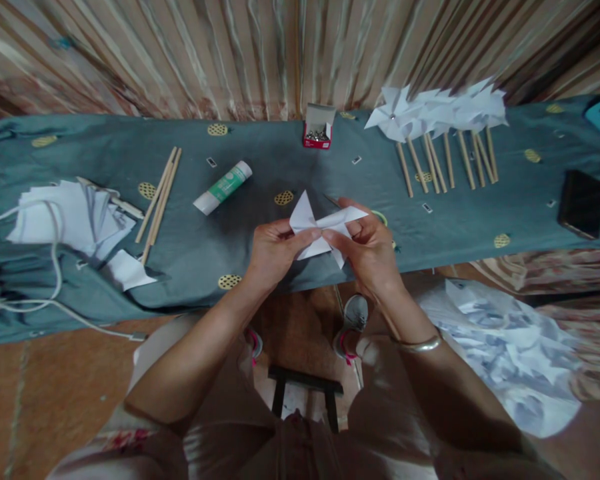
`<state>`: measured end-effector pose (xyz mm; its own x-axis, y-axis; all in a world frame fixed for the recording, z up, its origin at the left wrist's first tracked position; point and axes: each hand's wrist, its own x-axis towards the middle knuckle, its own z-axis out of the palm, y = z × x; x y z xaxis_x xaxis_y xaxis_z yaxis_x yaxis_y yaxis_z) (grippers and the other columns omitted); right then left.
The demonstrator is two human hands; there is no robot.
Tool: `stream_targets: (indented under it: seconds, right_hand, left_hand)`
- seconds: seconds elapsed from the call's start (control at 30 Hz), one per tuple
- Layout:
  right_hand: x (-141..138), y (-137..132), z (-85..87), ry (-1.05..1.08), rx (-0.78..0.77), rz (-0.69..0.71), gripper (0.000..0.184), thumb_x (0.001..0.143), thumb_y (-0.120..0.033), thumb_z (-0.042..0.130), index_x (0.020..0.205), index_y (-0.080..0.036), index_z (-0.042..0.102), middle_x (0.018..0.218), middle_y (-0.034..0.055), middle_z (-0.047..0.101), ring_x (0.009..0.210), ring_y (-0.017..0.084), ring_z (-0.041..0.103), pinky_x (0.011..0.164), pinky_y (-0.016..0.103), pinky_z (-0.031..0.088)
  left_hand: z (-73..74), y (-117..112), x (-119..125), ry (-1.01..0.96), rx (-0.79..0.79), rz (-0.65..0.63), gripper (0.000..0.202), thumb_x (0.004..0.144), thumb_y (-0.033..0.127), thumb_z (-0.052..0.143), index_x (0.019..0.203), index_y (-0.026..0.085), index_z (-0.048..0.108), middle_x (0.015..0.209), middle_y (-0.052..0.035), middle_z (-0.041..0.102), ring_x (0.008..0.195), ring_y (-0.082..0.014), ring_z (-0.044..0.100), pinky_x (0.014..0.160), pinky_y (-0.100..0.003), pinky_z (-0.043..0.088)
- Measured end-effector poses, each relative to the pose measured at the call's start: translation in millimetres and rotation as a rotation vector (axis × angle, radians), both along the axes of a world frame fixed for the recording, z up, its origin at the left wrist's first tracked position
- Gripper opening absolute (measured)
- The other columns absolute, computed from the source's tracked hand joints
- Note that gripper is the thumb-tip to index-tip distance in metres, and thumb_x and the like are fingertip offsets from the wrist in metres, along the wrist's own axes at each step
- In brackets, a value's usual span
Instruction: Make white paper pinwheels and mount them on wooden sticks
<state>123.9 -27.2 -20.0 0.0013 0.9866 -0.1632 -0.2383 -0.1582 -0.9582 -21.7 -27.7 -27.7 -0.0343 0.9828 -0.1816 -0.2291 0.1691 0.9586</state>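
Note:
My left hand (275,248) and my right hand (367,245) both pinch a folded white paper pinwheel (320,227) just above the front edge of the blue-grey cloth-covered table (260,167). The paper's points stick up and to the right between my thumbs. A silver bangle (420,345) circles my right wrist. A green-and-white glue stick (223,187) lies on its side up and to the left of my hands. A small red box of pins (318,127) stands open at the table's back.
Several finished paper pinwheels on wooden sticks (440,127) lie at the back right. Loose wooden sticks (159,197) and a stack of white paper sheets (73,217) sit left, with a white cable (55,267). A dark phone (581,203) lies far right. Paper scraps (510,347) cover the floor.

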Motion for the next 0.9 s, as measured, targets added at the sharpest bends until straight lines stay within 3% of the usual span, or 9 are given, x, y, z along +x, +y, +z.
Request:
stream_targets:
  seconds: [0.17, 0.43, 0.73, 0.9]
  right_hand:
    - [1.3, 0.1, -3.8, -0.012, 0.026, 0.012, 0.064, 0.060, -0.036, 0.089, 0.115, -0.026, 0.056, 0.086, -0.0027, 0.074, 0.080, 0.019, 0.072, 0.077, 0.034, 0.059]
    - [-0.6, 1.0, -2.7, 0.032, -0.009, -0.023, 0.066, 0.054, -0.033, 0.091, 0.110, -0.025, 0.058, 0.083, -0.0037, 0.075, 0.075, 0.018, 0.071, 0.073, 0.032, 0.059]
    - [0.3, 0.6, -4.7, -0.007, 0.024, 0.012, 0.063, 0.059, -0.036, 0.089, 0.112, -0.026, 0.058, 0.088, -0.0024, 0.075, 0.081, 0.019, 0.071, 0.077, 0.034, 0.057]
    - [-1.0, 0.0, -1.8, 0.015, 0.018, -0.012, 0.061, 0.057, -0.033, 0.090, 0.108, -0.025, 0.058, 0.083, -0.0039, 0.074, 0.075, 0.017, 0.070, 0.075, 0.032, 0.057]
  left_hand:
    - [0.4, -0.4, -1.1, 0.016, 0.017, -0.003, 0.030, 0.057, 0.041, 0.087, 0.066, 0.016, 0.074, 0.062, 0.0025, 0.066, 0.056, -0.0095, 0.053, 0.055, -0.021, 0.042]
    - [-0.4, 1.2, -1.0, 0.047, 0.022, -0.001, 0.031, 0.057, 0.043, 0.086, 0.066, 0.015, 0.074, 0.060, 0.0021, 0.064, 0.053, -0.0088, 0.049, 0.051, -0.021, 0.038]
    - [1.7, 0.2, -1.3, 0.051, 0.019, 0.005, 0.029, 0.057, 0.041, 0.086, 0.064, 0.016, 0.074, 0.057, 0.0024, 0.062, 0.051, -0.0086, 0.048, 0.050, -0.021, 0.039]
    - [1.6, 0.2, -1.0, 0.057, 0.023, 0.003, 0.031, 0.056, 0.043, 0.086, 0.064, 0.016, 0.074, 0.057, 0.0023, 0.062, 0.052, -0.0088, 0.048, 0.050, -0.021, 0.039]
